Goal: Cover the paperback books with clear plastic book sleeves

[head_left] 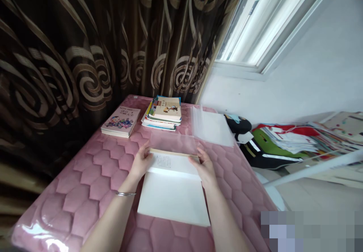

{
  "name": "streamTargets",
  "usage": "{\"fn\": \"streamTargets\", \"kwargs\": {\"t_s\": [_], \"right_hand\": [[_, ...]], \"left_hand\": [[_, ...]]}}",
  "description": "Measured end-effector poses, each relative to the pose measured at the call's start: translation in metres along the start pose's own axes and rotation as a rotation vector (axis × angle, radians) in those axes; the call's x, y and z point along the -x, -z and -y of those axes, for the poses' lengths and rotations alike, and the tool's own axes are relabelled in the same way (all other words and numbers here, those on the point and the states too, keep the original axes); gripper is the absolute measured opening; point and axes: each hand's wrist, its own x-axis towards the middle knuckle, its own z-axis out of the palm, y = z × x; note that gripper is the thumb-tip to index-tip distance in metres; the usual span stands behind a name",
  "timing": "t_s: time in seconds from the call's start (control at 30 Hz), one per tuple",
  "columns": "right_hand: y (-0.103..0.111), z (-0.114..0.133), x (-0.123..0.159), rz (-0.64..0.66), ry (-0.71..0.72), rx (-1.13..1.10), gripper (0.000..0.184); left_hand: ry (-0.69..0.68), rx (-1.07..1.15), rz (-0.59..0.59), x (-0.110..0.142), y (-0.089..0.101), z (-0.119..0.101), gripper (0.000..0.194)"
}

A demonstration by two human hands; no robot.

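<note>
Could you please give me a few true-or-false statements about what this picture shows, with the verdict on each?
1. The left hand wears a metal bangle on its wrist. True.
2. The right hand holds scissors. False: it holds the edge of a clear plastic sheet.
3. A stack of books lies on the pink quilted mat. True.
4. The curtain is plain white. False: it is dark brown with large swirls.

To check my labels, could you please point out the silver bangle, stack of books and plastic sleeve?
Silver bangle point(125, 193), head view, middle of the band.
Stack of books point(167, 109), head view, top book's cover.
Plastic sleeve point(211, 128), head view, its flat middle.
</note>
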Motion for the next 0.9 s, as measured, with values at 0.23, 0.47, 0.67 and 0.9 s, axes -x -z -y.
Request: {"fn": "streamTargets", "kwargs": {"t_s": [0.23,0.47,0.67,0.9], "right_hand": [[0.0072,0.0066,0.0006,0.159,-0.051,-0.039,0.084],[0.0083,0.0057,0.0002,0.190,-0.057,-0.055,0.092],[0.0074,0.0042,-0.0006,0.163,-0.066,-0.088,0.087],[0.0046,0.0013,-0.0019,0.114,-0.033,-0.072,0.091]], "left_hand": [[0.006,0.019,-0.027,0.0001,-0.0012,0.0000,0.065],[0.017,0.050,0.000,-0.0005,-0.0023,-0.0008,0.067],[0.033,0.063,0.019,-0.0001,-0.0026,-0.0039,0.070],[0.017,0.031,0.001,0.0011,-0.0027,-0.0058,0.068]]}}
